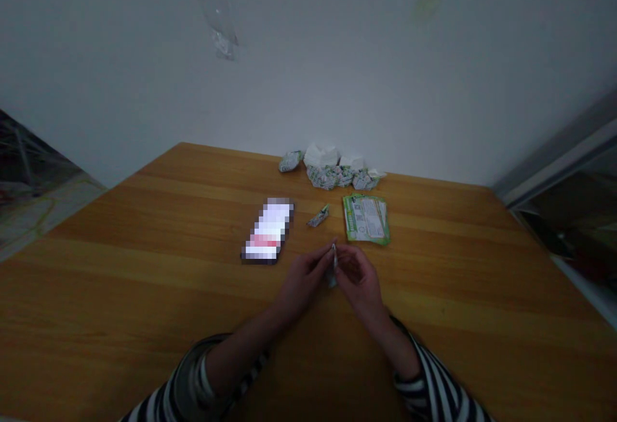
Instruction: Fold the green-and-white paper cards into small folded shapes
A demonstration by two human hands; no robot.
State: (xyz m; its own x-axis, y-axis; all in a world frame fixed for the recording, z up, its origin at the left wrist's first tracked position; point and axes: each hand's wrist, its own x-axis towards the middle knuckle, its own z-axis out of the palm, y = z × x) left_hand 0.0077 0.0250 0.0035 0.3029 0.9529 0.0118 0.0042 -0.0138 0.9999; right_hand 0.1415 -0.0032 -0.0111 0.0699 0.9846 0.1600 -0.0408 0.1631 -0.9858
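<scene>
1. Striped sleeves [436,386], dark and pale, enter from the near edge, with bare forearms angling inward across a wooden table [120,293].
2. Left hand [303,281] and right hand [359,281] meet at the middle of the near table, fingers curled and almost closed. Left fingers [322,260] and right fingers [345,260] appear to pinch a small folded paper [333,266] between them, its lower end hanging below the grip.
3. That paper would likely feel very light, thin and soft, creasing easily. Its narrow folded edge looks the best place to hold.
4. Farther away, left of the hands, lies a phone [267,230], its surface blurred.
5. Just beyond the hands sit a small folded scrap [318,216] and, to its right, a green printed sheet [366,219].
6. At the far edge, against a pale wall [308,75], lies a loose heap of crumpled printed paper [332,170]. No bowl or box holds it.
</scene>
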